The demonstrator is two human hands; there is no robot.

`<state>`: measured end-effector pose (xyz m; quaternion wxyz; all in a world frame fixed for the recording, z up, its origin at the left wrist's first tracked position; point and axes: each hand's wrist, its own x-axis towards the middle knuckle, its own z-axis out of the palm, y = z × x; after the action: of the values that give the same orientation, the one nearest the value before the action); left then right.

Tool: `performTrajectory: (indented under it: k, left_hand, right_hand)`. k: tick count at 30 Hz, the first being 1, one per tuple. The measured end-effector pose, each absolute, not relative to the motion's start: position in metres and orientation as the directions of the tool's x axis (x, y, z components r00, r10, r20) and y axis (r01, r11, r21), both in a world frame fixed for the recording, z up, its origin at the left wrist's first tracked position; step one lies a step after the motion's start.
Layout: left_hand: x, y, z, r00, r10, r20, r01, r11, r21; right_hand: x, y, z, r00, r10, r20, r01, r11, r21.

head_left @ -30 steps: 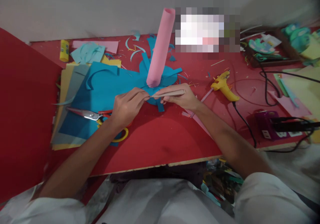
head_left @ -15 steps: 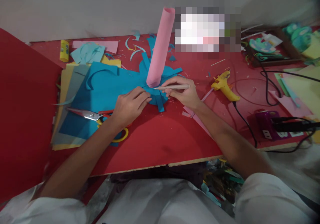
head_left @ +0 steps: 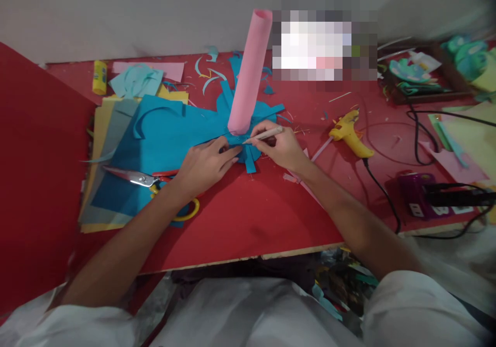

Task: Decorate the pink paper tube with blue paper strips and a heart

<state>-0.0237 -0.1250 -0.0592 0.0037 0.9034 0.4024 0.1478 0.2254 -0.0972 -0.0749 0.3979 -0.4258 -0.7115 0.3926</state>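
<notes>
A pink paper tube [head_left: 251,73] stands slightly tilted on a blue paper cutout [head_left: 267,110] with strips spreading out around it. My right hand [head_left: 284,148] is closed round a pale pencil [head_left: 269,133], its tip at a blue strip in front of the tube's base. My left hand [head_left: 207,163] is closed at the same strip, thumb and fingers on the paper; the exact grip is partly hidden. Beneath my left forearm lie scissors [head_left: 143,179] with red and yellow handles, on a large blue sheet [head_left: 163,130].
A yellow hot glue gun [head_left: 351,132] with a cord rests to the right, near a purple box [head_left: 414,194]. Further back is a dark tray [head_left: 434,97] of scraps. Left are stacked papers [head_left: 103,181] and a yellow glue stick [head_left: 99,78]. The red table [head_left: 240,223] ends close to my body.
My left hand has shifted slightly right and its fingers have spread a little at the blue strip. The pencil tip has moved slightly right and down; the pencil tilts more steeply.
</notes>
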Motion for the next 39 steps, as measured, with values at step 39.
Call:
performTrajectory:
  k: [39]
  left_hand:
    - [-0.0241,-0.1256,-0.0571,0.645,0.729,0.23,0.724,-0.679,0.122]
  right_hand:
    - [0.2306,-0.0965,-0.0753,-0.358,0.887,0.291,0.212,0.38,-0.9]
